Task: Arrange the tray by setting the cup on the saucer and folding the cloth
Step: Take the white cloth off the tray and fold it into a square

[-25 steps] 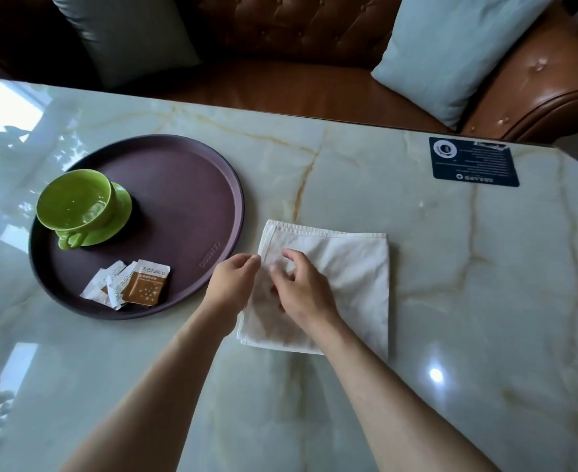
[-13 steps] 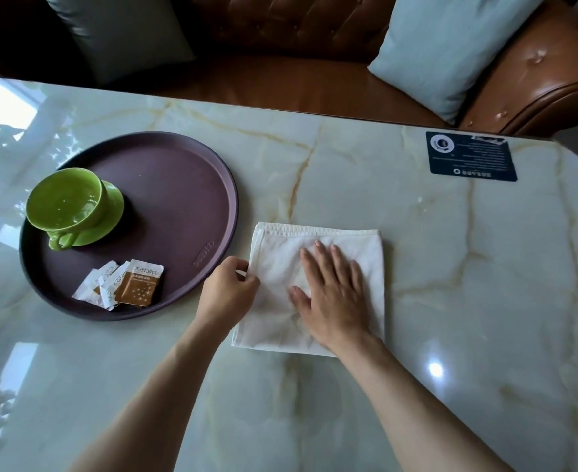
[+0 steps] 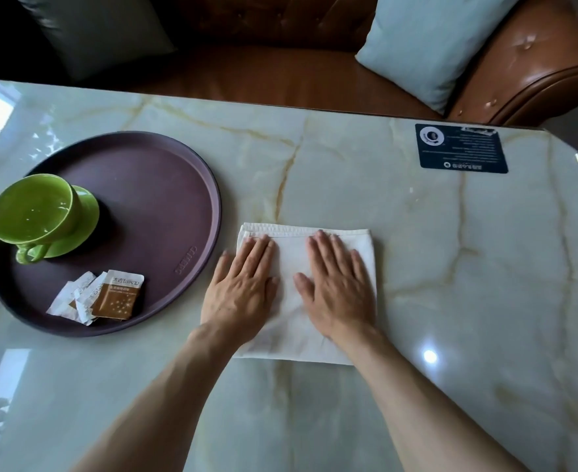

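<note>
A folded white cloth (image 3: 291, 294) lies flat on the marble table, just right of the tray. My left hand (image 3: 243, 291) rests palm down on its left half, fingers spread. My right hand (image 3: 337, 287) presses flat on its right half. Neither hand grips anything. A green cup (image 3: 33, 211) stands on a green saucer (image 3: 88, 212) at the left of the round purple tray (image 3: 165, 185), handle toward me.
Several sugar and coffee sachets (image 3: 103, 296) lie at the tray's near edge. A dark blue card (image 3: 461, 148) is stuck at the table's far right. Beyond the table's far edge stands a brown leather sofa (image 3: 536, 63) with pale cushions (image 3: 434, 46).
My left hand has opened from a fist at the cloth's left edge and now lies flat on the cloth. My right hand stays flat, shifted slightly right.
</note>
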